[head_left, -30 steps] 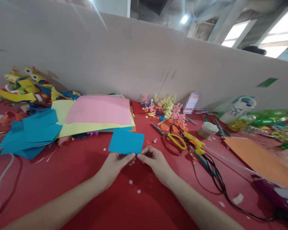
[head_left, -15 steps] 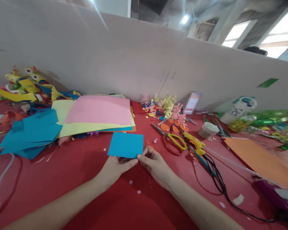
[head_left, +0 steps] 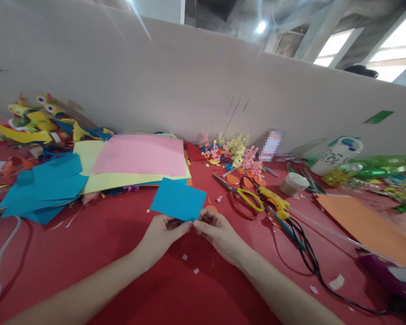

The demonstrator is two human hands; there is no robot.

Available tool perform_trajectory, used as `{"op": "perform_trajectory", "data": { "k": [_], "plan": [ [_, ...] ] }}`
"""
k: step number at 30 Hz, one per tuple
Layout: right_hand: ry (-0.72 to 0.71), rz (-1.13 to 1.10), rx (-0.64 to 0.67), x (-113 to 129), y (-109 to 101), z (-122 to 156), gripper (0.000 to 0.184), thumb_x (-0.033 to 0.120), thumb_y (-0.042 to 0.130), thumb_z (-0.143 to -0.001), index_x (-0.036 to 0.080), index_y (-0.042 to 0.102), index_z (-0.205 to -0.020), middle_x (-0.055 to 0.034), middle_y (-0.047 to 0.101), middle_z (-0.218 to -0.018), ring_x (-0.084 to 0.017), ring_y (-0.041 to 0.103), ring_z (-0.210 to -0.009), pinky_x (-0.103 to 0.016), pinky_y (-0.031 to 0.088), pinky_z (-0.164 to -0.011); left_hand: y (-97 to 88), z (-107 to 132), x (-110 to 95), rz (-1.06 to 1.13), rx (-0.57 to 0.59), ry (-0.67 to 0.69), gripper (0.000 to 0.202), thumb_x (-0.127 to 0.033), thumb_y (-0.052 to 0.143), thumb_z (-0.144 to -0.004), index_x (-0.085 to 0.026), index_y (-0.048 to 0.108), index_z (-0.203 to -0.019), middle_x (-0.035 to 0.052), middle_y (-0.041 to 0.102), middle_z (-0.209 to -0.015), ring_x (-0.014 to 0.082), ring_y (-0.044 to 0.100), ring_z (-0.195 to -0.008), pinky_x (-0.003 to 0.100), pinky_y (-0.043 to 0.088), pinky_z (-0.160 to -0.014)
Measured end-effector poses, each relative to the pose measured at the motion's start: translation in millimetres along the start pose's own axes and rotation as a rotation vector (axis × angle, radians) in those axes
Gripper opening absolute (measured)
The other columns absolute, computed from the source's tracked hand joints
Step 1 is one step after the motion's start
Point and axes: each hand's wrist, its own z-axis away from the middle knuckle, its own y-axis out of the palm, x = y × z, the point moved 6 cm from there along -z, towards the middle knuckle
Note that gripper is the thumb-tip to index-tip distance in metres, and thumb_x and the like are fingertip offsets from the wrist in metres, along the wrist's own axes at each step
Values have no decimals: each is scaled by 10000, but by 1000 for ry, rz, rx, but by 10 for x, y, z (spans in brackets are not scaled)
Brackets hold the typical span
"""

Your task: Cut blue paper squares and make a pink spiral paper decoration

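A small blue paper rectangle (head_left: 178,199) is held just above the red table (head_left: 115,253), tilted away from me. My left hand (head_left: 162,234) pinches its near edge from the left. My right hand (head_left: 216,232) pinches the same edge at its right end. The fingertips of both hands almost meet under the paper. Both forearms come in from the bottom of the view.
A stack of pink (head_left: 140,155) and yellow sheets lies behind the blue piece, with blue scraps (head_left: 45,185) to the left. Yellow-handled scissors (head_left: 245,196), a glue gun (head_left: 274,201) with black cord, a paper cup (head_left: 292,183) and an orange sheet (head_left: 365,225) lie to the right. A partition wall runs behind.
The blue paper has tipped up and turned slightly, its far edge now higher. Both hands keep pinching its near edge and have barely shifted.
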Motion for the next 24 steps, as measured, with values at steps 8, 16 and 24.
{"op": "perform_trajectory", "data": {
  "k": [8, 16, 24],
  "plan": [
    [-100, 307, -95, 104, -60, -12, 245, 358, 753, -609, 189, 579, -639, 32, 564, -639, -108, 495, -592, -248, 387, -609, -30, -12, 21, -40, -14, 5, 228, -271, 707, -632, -163, 688, -832, 47, 739, -882, 218, 654, -870, 373, 480, -866],
    [-143, 323, -96, 113, -73, -13, 256, 374, 738, -627, 195, 555, -641, 28, 544, -637, -116, 490, -601, -255, 386, -612, 17, -9, -13, -66, 31, 85, 220, -261, 687, -652, -169, 686, -851, 44, 733, -926, 218, 653, -886, 371, 486, -870],
    [-147, 295, -90, 114, -75, -14, 254, 363, 733, -642, 191, 547, -621, 39, 523, -619, -104, 463, -581, -239, 367, -585, 1, 4, -43, -180, 21, 85, 200, -307, 666, -687, -171, 698, -830, 44, 733, -905, 215, 646, -865, 347, 495, -832]
  ]
}}
